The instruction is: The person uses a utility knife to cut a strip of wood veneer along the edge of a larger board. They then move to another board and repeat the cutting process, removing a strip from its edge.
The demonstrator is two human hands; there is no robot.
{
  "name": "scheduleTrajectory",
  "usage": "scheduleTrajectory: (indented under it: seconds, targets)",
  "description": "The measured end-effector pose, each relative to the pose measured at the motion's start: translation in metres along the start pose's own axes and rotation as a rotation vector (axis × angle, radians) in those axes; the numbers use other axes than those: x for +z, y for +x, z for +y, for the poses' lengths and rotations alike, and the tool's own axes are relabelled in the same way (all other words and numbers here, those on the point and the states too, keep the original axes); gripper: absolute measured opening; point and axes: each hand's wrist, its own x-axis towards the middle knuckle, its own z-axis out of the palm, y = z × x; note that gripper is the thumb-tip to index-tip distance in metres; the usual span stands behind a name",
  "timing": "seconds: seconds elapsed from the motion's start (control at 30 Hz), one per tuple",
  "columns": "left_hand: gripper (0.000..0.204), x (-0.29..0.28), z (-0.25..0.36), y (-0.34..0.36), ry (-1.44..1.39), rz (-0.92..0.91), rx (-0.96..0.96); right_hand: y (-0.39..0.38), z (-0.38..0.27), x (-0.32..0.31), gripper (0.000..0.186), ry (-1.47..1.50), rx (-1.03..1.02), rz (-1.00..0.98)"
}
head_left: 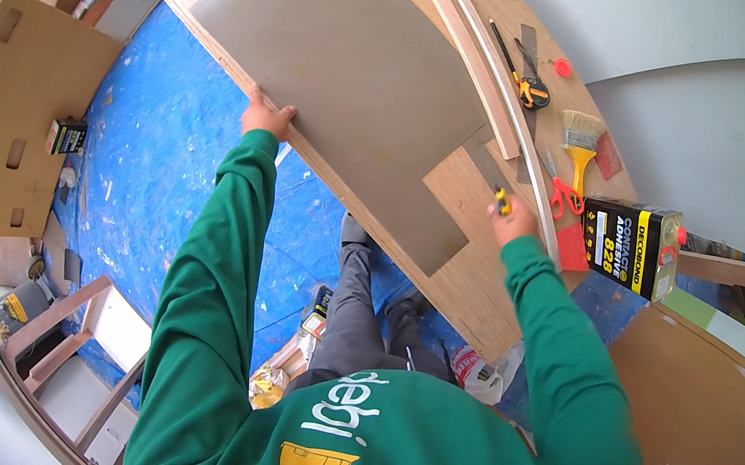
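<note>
A large grey-brown laminate sheet [353, 60] lies across a plywood worktop [471, 295], its near end cut in a stepped outline. My left hand [268, 118] is closed over the left edge of the sheet, where the sheet runs along the worktop's edge. On the right, my right hand [515, 224] grips a small yellow and black utility knife [502, 199] just above the bare plywood, beside the sheet's right edge. A narrow grey offcut [490, 162] lies near the knife. Whether the blade touches anything, I cannot tell.
Long wooden strips [468, 60] run along the right. Beyond them lie a tape measure [532, 91], a paintbrush [581, 145], red scissors [566, 199] and an adhesive can [634, 247]. A blue tarp [160, 135] covers the floor; a cardboard sheet [36, 104] leans at left.
</note>
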Motion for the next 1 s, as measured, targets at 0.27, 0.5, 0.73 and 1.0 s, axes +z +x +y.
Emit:
scheduleTrajectory:
  seconds: [0.27, 0.5, 0.73, 1.0]
  targets:
    - [0.064, 0.015, -0.017, -0.058, -0.274, 0.335, 0.264, 0.133, -0.054, -0.019, 0.038, -0.241, -0.168, 0.056]
    - [0.053, 0.045, -0.098, -0.205, -0.24, -0.11, 0.034, 0.145, -0.068, 0.008, 0.038, -0.436, -0.162, -0.04]
    - [0.042, 0.065, -0.189, -0.336, 0.291, -0.631, 0.235, 0.126, -0.078, -0.007, 0.036, -0.237, -0.193, -0.048]
    - [0.043, 0.032, -0.058, -0.306, -0.308, -0.938, 0.198, 0.056, -0.173, -0.093, 0.043, 0.702, -0.073, -0.311]
